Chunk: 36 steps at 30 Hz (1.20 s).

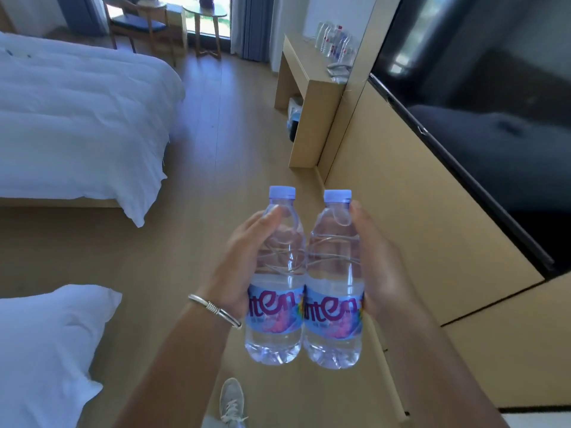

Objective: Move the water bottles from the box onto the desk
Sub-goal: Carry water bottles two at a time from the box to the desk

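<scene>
Two bottles (304, 279) touching, gripped over open floor (234, 118), desk (304, 60) ahead.

Two clear water bottles, blue caps on, blue-pink labels, upright, side by side and touching: left bottle (275, 279), right bottle (335, 282). Both in mid-air above the floor. More bottles (335, 41) stand clustered on the desk (304, 61) far ahead.
</scene>
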Available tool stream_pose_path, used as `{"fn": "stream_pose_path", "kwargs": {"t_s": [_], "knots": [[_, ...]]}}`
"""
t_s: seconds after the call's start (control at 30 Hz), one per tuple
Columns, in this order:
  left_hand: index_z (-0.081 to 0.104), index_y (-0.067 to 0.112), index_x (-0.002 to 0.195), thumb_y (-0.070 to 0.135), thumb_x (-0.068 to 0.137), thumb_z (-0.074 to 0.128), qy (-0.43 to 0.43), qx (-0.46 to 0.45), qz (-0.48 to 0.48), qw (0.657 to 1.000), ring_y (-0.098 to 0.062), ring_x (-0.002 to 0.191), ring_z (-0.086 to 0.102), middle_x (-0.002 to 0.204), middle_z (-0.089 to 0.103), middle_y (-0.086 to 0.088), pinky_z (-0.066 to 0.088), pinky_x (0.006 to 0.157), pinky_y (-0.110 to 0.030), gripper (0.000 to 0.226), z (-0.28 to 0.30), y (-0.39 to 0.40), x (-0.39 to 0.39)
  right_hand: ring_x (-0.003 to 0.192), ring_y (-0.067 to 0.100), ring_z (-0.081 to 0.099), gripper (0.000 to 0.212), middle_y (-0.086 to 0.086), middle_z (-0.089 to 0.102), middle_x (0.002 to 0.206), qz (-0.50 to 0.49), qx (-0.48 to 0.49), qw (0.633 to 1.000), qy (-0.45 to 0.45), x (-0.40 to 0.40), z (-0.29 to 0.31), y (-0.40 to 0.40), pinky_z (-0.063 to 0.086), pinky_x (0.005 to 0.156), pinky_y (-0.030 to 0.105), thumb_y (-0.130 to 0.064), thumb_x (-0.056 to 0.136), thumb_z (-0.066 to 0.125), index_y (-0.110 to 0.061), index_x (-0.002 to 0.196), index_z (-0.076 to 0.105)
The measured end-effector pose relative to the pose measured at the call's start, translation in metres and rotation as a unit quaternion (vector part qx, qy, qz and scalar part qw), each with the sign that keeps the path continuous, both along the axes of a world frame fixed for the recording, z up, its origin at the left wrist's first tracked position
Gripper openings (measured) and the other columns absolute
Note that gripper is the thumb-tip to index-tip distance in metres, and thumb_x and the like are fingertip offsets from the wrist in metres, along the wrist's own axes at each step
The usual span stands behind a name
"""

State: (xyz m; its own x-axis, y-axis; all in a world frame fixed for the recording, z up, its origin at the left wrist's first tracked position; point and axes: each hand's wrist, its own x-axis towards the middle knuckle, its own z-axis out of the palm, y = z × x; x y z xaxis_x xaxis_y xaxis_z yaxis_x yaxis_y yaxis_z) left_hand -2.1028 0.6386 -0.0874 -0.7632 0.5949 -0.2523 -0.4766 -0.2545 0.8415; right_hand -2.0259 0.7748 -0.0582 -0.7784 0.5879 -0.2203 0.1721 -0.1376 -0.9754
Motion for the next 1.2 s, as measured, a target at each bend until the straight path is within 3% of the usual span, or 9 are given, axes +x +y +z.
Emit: {"fn": "stream_pose_path", "kwargs": {"t_s": [0.13, 0.3, 0.47, 0.67, 0.77, 0.97, 1.13, 1.2], "knots": [[0.067, 0.011, 0.106, 0.046, 0.068, 0.079, -0.01, 0.009, 0.002, 1.0, -0.034, 0.081, 0.065, 0.094, 0.068, -0.018, 0.053, 0.081, -0.046, 0.054, 0.0, 0.008, -0.078, 0.069, 0.027, 0.072, 0.044, 0.011, 0.075, 0.081, 0.016, -0.003, 1.0, 0.011, -0.08, 0.004, 0.01, 0.06, 0.059, 0.034, -0.044, 0.1, 0.047, -0.011, 0.087, 0.072], [0.064, 0.009, 0.108, 0.042, 0.074, 0.077, -0.02, 0.013, 0.014, 1.0, -0.033, 0.079, 0.064, 0.096, 0.066, -0.02, 0.055, 0.075, -0.04, 0.049, -0.002, 0.017, -0.16, 0.067, 0.027, 0.072, 0.045, 0.016, 0.075, 0.081, 0.035, -0.025, 0.999, 0.012, -0.163, 0.004, 0.022, 0.06, 0.058, 0.032, -0.043, 0.099, 0.047, -0.007, 0.091, 0.073], [0.061, 0.006, 0.112, 0.051, 0.067, 0.075, -0.023, 0.007, 0.024, 0.999, -0.04, 0.093, 0.061, 0.106, 0.063, -0.026, 0.049, 0.09, -0.052, 0.065, -0.016, 0.039, -0.244, 0.068, 0.027, 0.073, 0.044, 0.012, 0.076, 0.081, 0.047, -0.035, 0.998, 0.009, -0.251, -0.007, 0.048, 0.061, 0.064, 0.038, -0.043, 0.099, 0.049, -0.009, 0.086, 0.074], [0.06, 0.006, 0.112, 0.041, 0.078, 0.072, -0.006, -0.003, 0.021, 1.0, -0.032, 0.077, 0.065, 0.096, 0.065, -0.02, 0.056, 0.071, -0.037, 0.05, -0.024, 0.084, -0.369, 0.073, 0.031, 0.073, 0.043, 0.012, 0.076, 0.083, 0.06, -0.058, 0.996, 0.022, -0.379, -0.024, 0.1, 0.06, 0.077, 0.049, -0.042, 0.099, 0.05, -0.018, 0.076, 0.078], [0.061, 0.01, 0.11, 0.044, 0.075, 0.075, 0.013, -0.001, 0.015, 1.0, -0.031, 0.076, 0.065, 0.094, 0.066, -0.017, 0.056, 0.073, -0.037, 0.051, -0.017, 0.117, -0.438, 0.071, 0.03, 0.074, 0.045, 0.01, 0.076, 0.08, 0.057, -0.062, 0.996, 0.025, -0.449, -0.023, 0.134, 0.061, 0.072, 0.046, -0.042, 0.099, 0.05, -0.02, 0.071, 0.077], [0.061, 0.004, 0.115, 0.047, 0.077, 0.071, 0.009, -0.005, 0.02, 1.0, -0.039, 0.094, 0.061, 0.111, 0.061, -0.031, 0.053, 0.086, -0.048, 0.057, -0.005, 0.167, -0.559, 0.078, 0.031, 0.075, 0.044, 0.012, 0.077, 0.085, 0.06, -0.057, 0.997, 0.011, -0.571, -0.011, 0.189, 0.061, 0.078, 0.049, -0.048, 0.097, 0.05, -0.013, 0.091, 0.075], [0.064, 0.007, 0.112, 0.048, 0.074, 0.074, 0.003, -0.014, 0.019, 1.0, -0.035, 0.086, 0.067, 0.103, 0.068, -0.02, 0.057, 0.078, -0.042, 0.056, -0.006, 0.191, -0.652, 0.08, 0.034, 0.074, 0.047, 0.015, 0.076, 0.086, 0.053, -0.057, 0.997, -0.005, -0.662, -0.008, 0.211, 0.061, 0.075, 0.047, -0.049, 0.096, 0.051, -0.009, 0.094, 0.075], [0.061, 0.003, 0.118, 0.049, 0.076, 0.074, 0.005, -0.016, 0.011, 1.0, -0.044, 0.097, 0.064, 0.113, 0.066, -0.026, 0.053, 0.09, -0.052, 0.064, -0.011, 0.197, -0.691, 0.08, 0.034, 0.074, 0.047, 0.015, 0.076, 0.087, 0.046, -0.056, 0.997, -0.011, -0.698, -0.01, 0.216, 0.061, 0.076, 0.047, -0.049, 0.096, 0.051, -0.008, 0.096, 0.074]]}}
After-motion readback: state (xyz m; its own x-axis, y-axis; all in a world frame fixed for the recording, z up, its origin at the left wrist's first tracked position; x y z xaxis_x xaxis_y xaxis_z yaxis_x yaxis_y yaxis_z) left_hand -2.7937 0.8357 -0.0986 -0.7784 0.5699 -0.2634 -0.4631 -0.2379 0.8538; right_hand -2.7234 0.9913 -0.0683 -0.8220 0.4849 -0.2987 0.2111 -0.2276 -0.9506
